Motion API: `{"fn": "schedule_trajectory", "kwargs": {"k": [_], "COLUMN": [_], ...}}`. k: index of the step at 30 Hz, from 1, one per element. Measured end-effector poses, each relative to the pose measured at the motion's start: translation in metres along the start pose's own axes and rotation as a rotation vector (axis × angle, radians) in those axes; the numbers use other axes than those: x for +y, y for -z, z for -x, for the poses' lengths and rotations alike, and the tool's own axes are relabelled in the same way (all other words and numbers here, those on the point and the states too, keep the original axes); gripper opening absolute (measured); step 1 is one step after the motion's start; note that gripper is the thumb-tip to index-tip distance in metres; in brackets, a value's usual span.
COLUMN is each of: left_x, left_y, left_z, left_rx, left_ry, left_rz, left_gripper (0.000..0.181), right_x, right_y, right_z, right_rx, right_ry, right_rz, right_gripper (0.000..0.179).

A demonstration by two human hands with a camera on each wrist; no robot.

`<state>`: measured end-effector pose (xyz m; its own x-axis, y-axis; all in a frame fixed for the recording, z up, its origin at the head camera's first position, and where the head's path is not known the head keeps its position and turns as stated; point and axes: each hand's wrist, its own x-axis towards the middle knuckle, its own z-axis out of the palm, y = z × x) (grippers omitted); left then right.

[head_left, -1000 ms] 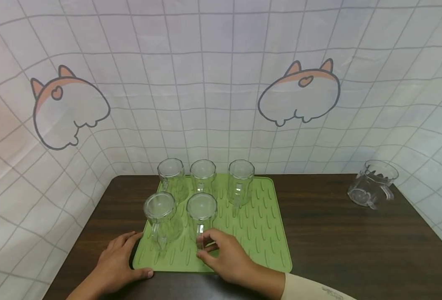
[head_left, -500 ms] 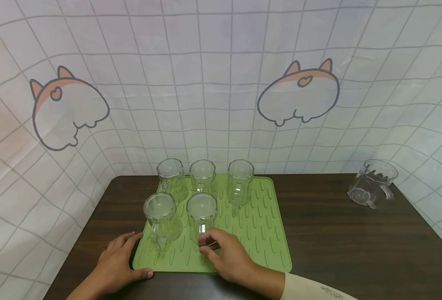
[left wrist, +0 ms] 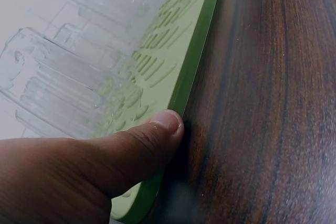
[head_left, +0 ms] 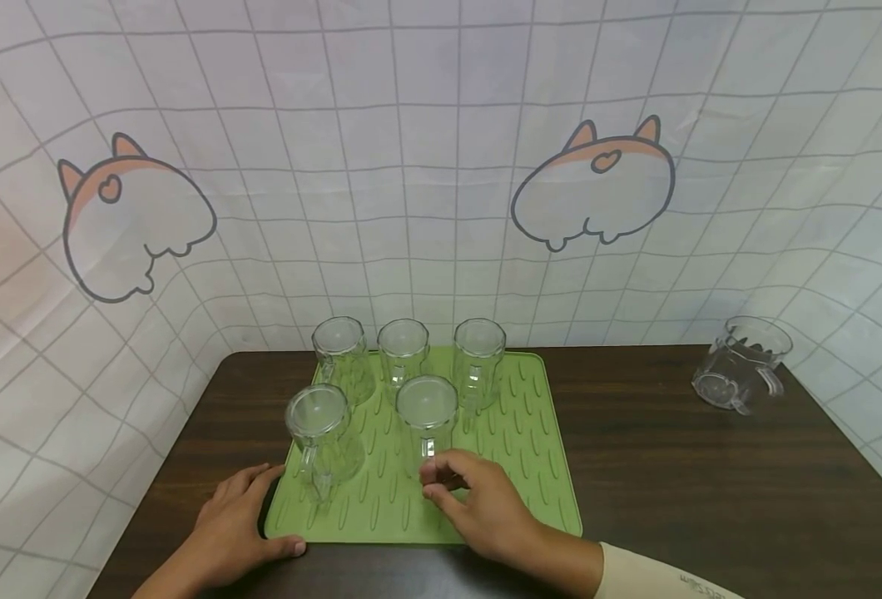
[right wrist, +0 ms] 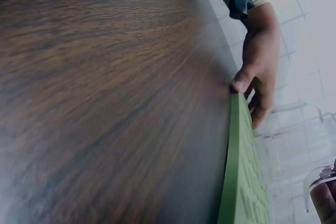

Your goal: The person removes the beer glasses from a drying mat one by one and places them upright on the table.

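Observation:
My right hand [head_left: 482, 503] pinches the handle of a clear glass mug [head_left: 426, 424] over the middle of the green ridged drying mat [head_left: 534, 449]. In the right wrist view, its fingertips [right wrist: 326, 198] show at the mug handle. My left hand [head_left: 235, 524] rests at the mat's front left corner. Its thumb [left wrist: 152, 132] lies straight on the front edge, and its fingers stretch along the left edge. Left of the held mug stands another clear mug [head_left: 321, 441]. Behind them, a row holds a left mug [head_left: 344, 362], a middle mug [head_left: 403, 353] and a right mug [head_left: 478, 366].
Another clear mug [head_left: 740, 366] is at the back right of the dark wooden table [head_left: 658, 466], beyond the mat. A white gridded cloth with cartoon prints [head_left: 598, 195] hangs behind and along both sides. The rear mugs stand close behind the held one.
The right hand has moved the held mug to the right and slightly back, widening its gap from the front left mug. The left hand and the other mugs have stayed put.

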<state>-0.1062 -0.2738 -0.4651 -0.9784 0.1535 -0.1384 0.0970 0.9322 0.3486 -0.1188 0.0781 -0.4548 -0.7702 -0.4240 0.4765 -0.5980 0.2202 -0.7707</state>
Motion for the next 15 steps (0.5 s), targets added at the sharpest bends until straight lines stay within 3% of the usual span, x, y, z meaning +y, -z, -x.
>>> {"fn": "schedule_trajectory", "kwargs": {"k": [15], "left_x": [0.002], "left_y": [0.002], "left_z": [0.001], "left_rx": [-0.006], "left_ry": [0.008], "left_rz": [0.030], "left_gripper": [0.116], "right_x": [-0.005], "right_y": [0.037], "right_z": [0.004], "right_rx": [0.096], "right_ry": [0.056], "right_rz": [0.065], "right_gripper": [0.020]}}
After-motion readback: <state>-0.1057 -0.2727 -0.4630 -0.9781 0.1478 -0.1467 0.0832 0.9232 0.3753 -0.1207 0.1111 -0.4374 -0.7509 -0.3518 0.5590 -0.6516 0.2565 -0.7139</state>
